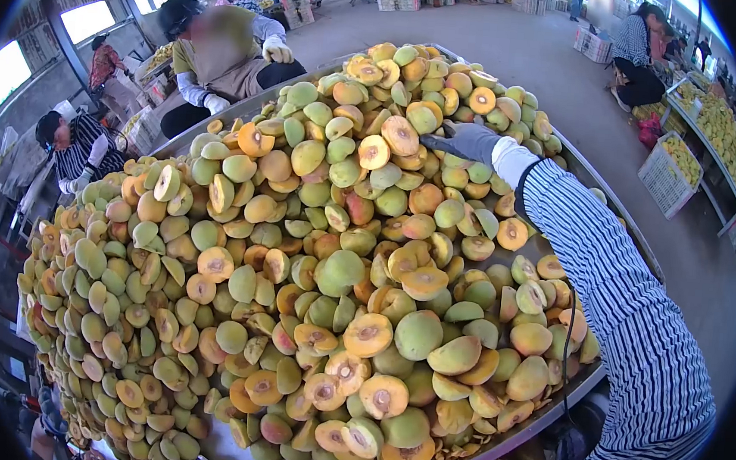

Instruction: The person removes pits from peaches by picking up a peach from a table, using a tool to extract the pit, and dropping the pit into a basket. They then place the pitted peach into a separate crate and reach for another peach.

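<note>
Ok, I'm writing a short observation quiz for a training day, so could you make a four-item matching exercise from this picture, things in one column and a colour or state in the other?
Things
1. Right hand
2. Right sleeve
3. Halved fruits
4. Big crate at the right

Colours and states
A. Dark and white stripes
B. Whitish, with openwork sides
C. Grey-gloved
D. Piled up, many with orange flesh showing

Right pairs: 1-C, 2-A, 3-D, 4-B
</note>
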Tool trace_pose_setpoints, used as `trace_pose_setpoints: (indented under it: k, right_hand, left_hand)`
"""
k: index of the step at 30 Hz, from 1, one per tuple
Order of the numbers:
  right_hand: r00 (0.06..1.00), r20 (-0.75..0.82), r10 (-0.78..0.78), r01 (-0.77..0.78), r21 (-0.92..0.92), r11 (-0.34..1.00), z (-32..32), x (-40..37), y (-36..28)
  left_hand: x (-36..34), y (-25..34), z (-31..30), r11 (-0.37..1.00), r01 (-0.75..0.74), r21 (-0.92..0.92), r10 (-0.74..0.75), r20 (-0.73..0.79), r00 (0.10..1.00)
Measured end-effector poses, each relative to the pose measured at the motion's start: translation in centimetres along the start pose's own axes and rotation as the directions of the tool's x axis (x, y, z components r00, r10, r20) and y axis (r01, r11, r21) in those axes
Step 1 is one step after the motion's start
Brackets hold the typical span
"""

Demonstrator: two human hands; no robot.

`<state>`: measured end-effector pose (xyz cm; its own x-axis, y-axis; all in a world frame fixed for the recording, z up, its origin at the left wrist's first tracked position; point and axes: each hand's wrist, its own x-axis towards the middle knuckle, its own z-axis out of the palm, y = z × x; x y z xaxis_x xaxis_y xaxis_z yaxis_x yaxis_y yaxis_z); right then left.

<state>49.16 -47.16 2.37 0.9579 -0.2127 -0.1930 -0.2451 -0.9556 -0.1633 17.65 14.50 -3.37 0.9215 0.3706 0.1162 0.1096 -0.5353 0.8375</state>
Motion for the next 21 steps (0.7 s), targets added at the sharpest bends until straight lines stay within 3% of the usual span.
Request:
trace_pose_setpoints:
  k: [2,3,4,5,6,7,8,9,10,12,14,15,16,18,20,21]
  right_hand:
    - [0.999,-0.040,0.031,-0.029,0.059,0.998,2.8,1.0,2.0]
    - [0.986,0.005,-0.169,0.168,0.097,0.981,4.7,1.4,3.1]
    - [0.929,0.042,-0.368,0.360,0.137,0.923,6.1,1.9,3.9]
    - [0.829,0.074,-0.555,0.536,0.185,0.824,6.7,1.6,3.8]
    - [0.696,-0.061,-0.716,0.716,0.138,0.684,6.3,-1.7,1.6]
    - [0.843,0.056,-0.536,0.485,0.353,0.800,5.6,-5.2,-0.8]
    - [0.913,0.213,-0.348,0.201,0.508,0.838,4.1,-8.2,-3.6]
    - [0.905,0.238,-0.352,0.183,0.529,0.828,4.1,-9.3,-4.1]
    - [0.897,0.264,-0.355,0.161,0.553,0.818,4.3,-10.5,-4.3]
    - [0.931,0.298,-0.209,-0.025,0.626,0.780,5.5,-12.0,-5.7]
    - [0.896,0.317,-0.311,0.137,0.469,0.872,3.9,-14.2,-7.1]
    - [0.858,0.194,-0.476,0.406,0.312,0.859,5.1,-14.0,-6.5]
    - [0.836,0.206,-0.509,0.475,0.195,0.858,6.6,-13.4,-6.2]
    - [0.908,0.221,-0.356,0.372,-0.036,0.927,3.9,-19.1,-9.8]
    - [0.922,0.129,-0.365,0.382,-0.144,0.913,3.7,-23.6,-10.5]
    - [0.931,0.060,-0.360,0.364,-0.087,0.927,5.0,-25.3,-10.1]
  left_hand:
    - [0.3,-0.5,0.3,0.989,-0.146,-0.009,0.145,-0.082,0.986]
    - [0.4,-0.3,0.1,0.989,-0.149,-0.009,0.148,-0.084,0.985]
    - [0.5,-0.1,-0.1,0.972,-0.189,0.143,0.198,-0.051,0.979]
    - [0.4,-0.1,-0.6,0.929,-0.223,0.294,0.237,-0.012,0.971]
    - [0.3,-0.6,-1.1,0.861,-0.256,0.439,0.268,0.035,0.963]
    - [1.3,-3.7,-0.7,0.842,-0.244,0.481,0.291,-0.026,0.956]
    - [2.0,-6.3,-0.4,0.826,-0.226,0.517,0.317,-0.094,0.944]
    - [1.2,-3.3,0.4,0.872,-0.298,0.388,0.393,-0.191,0.900]
    - [1.8,-4.4,0.0,0.827,-0.253,0.502,0.346,-0.098,0.933]
    - [1.3,-4.1,0.3,0.829,-0.300,0.472,0.419,-0.169,0.892]
    - [1.1,-3.0,0.1,0.862,-0.236,0.449,0.335,-0.154,0.929]
    - [0.9,-2.2,0.1,0.873,-0.205,0.442,0.296,-0.147,0.944]
    - [0.8,-1.3,0.1,0.882,-0.181,0.435,0.263,-0.137,0.955]
    - [0.5,-1.1,0.1,0.870,-0.201,0.449,0.292,-0.142,0.946]
    - [0.5,-1.6,0.1,0.860,-0.226,0.458,0.320,-0.139,0.937]
    - [0.9,-2.5,-0.2,0.842,-0.179,0.508,0.266,-0.103,0.958]
